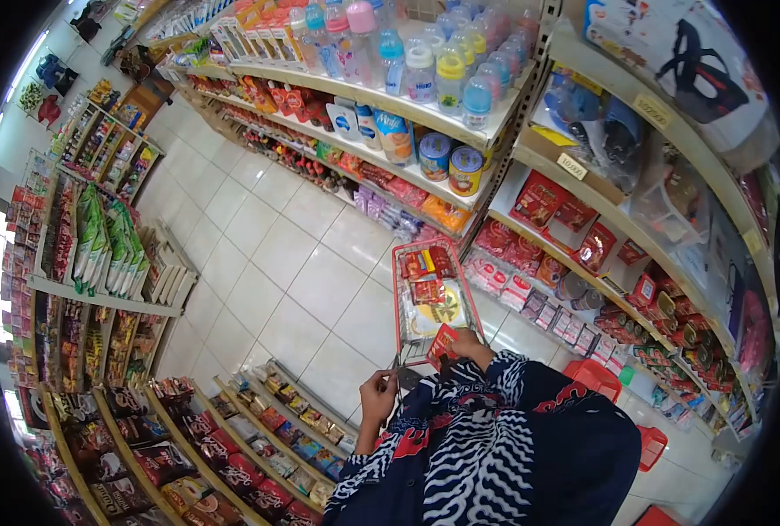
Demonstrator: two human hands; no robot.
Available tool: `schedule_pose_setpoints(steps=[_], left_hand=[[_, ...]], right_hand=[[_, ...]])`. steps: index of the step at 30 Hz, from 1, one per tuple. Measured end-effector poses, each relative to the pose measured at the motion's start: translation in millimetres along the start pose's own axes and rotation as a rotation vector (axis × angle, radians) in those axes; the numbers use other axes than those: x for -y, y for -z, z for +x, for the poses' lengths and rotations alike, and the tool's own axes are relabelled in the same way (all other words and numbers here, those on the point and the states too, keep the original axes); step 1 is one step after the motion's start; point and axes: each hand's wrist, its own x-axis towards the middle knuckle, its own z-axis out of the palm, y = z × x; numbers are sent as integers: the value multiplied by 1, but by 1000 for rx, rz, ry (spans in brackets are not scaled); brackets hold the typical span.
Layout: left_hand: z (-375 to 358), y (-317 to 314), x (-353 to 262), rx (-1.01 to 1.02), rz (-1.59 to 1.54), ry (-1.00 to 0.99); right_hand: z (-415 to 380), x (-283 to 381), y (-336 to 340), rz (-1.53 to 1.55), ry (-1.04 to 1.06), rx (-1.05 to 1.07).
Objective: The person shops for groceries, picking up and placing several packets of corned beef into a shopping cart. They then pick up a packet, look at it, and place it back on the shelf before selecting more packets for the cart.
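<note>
A shopping basket with a red rim (396,280) is right in front of me, just beyond my hands. Inside it lie several red packets (427,263) and a white package with a yellow-green print (438,311). My right hand (469,344) is closed on a red packet (443,340), held over the near end of the basket. Just left of the basket's near end, my left hand (379,393) has its fingers curled around something thin and dark, too small to name.
Shelves of baby bottles (421,74) and tins (464,171) stand ahead. Red boxes (539,200) fill the shelves on the right. Snack racks (162,460) curve along the lower left. Red plastic baskets (593,377) sit on the floor at my right. A tiled aisle (258,237) runs up-left.
</note>
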Motion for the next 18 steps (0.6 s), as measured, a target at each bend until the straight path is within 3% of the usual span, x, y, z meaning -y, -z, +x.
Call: schedule_pose_setpoints(steps=[1, 3, 4, 5, 7, 12, 14, 16, 17, 18], left_hand=[[-2, -1, -1, -4, 12, 18], [-3, -5, -4, -150, 40, 13], [-3, -6, -4, -188, 91, 35], [-2, -5, 0, -193, 100, 53], [-4, -7, 15, -303, 267, -92], [-2, -14, -11, -277, 237, 119], [-8, -17, -13, -302, 239, 141], [-8, -22, -23, -321, 250, 157], [-7, -22, -21, -327, 256, 112], [-16, -28, -10, -351, 200, 187]], right_hand=[[5, -4, -7, -5, -1, 139], [2, 9, -2, 383, -197, 116], [3, 26, 11, 372, -269, 51], [53, -25, -47, 527, -235, -100], [69, -25, -51, 1064, -330, 9], [133, -36, -81, 835, -609, -78], [146, -48, -96, 115, -577, 125], [168, -26, -90, -136, -540, -160], [207, -57, -108, -153, -413, -169], [201, -17, -80, 11, -311, -317]])
